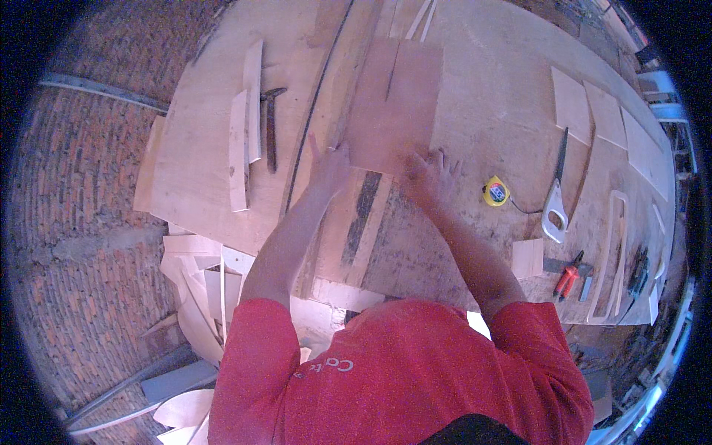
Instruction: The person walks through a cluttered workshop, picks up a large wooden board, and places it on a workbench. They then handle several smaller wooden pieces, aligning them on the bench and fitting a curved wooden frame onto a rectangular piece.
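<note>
Red sleeves low; left hand [330, 167], right hand [429, 172] flat, spread, pressing plywood panel [393, 104].

Single head cam, looking steeply down over the red shirt onto the tabletop [504, 96] (fisheye, edges bend), close range.

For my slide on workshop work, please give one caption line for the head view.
Both hands, left hand and right hand, press flat on a reddish plywood sheet on the workbench.
</note>
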{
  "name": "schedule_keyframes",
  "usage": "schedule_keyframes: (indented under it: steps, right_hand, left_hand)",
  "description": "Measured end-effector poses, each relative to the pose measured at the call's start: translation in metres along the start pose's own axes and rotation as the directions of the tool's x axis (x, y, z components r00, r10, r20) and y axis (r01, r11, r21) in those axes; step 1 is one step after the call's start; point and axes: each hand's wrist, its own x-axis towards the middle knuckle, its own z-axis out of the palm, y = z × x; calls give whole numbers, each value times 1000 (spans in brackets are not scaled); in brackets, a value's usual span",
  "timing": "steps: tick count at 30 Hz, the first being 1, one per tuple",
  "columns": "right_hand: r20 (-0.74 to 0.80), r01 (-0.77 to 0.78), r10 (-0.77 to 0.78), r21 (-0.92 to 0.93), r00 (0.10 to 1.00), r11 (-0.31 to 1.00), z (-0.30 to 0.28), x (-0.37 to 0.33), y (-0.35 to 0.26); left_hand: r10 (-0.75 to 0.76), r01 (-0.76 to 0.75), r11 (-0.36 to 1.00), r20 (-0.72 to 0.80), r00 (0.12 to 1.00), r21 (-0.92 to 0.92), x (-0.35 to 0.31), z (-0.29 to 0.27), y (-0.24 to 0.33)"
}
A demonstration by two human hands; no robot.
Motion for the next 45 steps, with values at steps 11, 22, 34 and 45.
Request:
schedule_keyframes:
  steps: [11,22,34,45]
  right_hand:
    - [18,-25,25,15,1000,1000,-25,41,-3]
    - [-72,-30,31,21,997,999,-15,87,16]
    - [-99,18,-16,18,995,1000,-29,133,27]
    - [-84,-20,22,23,996,1000,-16,160,42]
  left_hand:
    - [11,-11,999,17,1000,51,43,-12,-8]
    - [0,-6,999,-179,984,-34,96,14,-17]
    - [29,-25,996,-48,998,85,145,2,-24]
    - [71,-69,996,-36,997,61,168,-3,-33]
